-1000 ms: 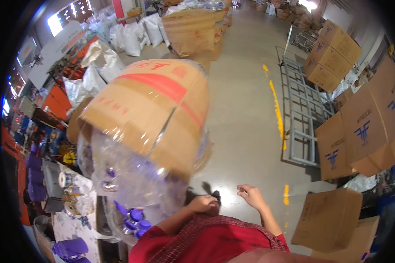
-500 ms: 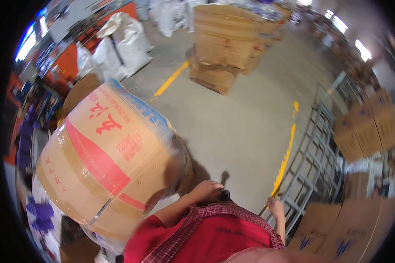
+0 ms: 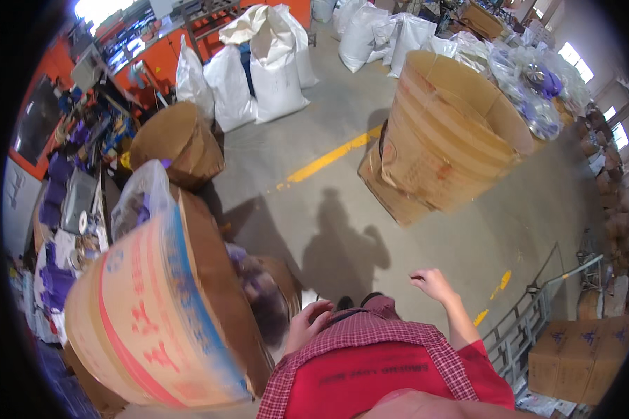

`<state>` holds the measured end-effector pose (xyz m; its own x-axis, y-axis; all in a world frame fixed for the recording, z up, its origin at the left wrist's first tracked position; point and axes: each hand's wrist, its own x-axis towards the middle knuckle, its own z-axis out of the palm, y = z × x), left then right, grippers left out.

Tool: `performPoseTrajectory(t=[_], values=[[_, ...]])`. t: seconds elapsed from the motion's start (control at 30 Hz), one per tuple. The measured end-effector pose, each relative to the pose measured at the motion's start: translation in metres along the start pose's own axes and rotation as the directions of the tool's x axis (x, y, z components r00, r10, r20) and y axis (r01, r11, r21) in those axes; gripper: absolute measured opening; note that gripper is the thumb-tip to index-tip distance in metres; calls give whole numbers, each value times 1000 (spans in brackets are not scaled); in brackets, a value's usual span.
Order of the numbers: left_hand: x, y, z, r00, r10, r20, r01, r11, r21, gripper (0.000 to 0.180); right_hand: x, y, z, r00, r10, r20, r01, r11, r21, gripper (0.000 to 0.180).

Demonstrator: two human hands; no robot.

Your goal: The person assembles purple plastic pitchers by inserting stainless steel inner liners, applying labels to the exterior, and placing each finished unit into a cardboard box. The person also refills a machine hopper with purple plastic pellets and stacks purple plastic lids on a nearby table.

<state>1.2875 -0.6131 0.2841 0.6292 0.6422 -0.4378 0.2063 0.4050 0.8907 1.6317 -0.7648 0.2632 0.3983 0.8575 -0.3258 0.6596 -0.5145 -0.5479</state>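
Note:
My left hand (image 3: 309, 325) hangs by the checked apron (image 3: 370, 332), close to the right side of the large cardboard carton (image 3: 147, 307). Its fingers are curled and I see nothing in them. Out to the right, over the floor, my right hand (image 3: 433, 283) is raised with bent fingers and likewise looks bare. The big carton has red and blue print and bulging sides. Beside it a clear bag with purple pieces (image 3: 262, 293) shows partly, its lower part hidden.
An open-topped brown carton (image 3: 454, 146) stands ahead on flattened cardboard. White sacks (image 3: 258, 77) and a smaller round carton (image 3: 178, 143) are at the far left. A grey metal rack (image 3: 521, 325) and stacked boxes (image 3: 580, 356) line the right. Clear bags (image 3: 531, 77) are heaped at the back.
The view has turned toward the left and moved forward. My left hand has drawn back toward the apron; my right hand has swung up and forward, away from the metal rack.

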Motion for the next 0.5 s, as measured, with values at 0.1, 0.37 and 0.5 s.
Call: performPoseTrajectory(t=[0.1, 0.37, 0.5], values=[[93, 40, -10, 994, 32, -105, -13, 984, 179, 26, 64, 18, -70, 986, 111, -120, -88, 979, 184, 22], [372, 160, 3, 946, 271, -180, -186, 905, 383, 23, 330, -24, -364, 876, -288, -386, 325, 945, 30, 20], [462, 227, 5, 959, 115, -258, -55, 972, 230, 23, 524, -65, -450, 844, -500, -195, 501, 864, -50, 24]])
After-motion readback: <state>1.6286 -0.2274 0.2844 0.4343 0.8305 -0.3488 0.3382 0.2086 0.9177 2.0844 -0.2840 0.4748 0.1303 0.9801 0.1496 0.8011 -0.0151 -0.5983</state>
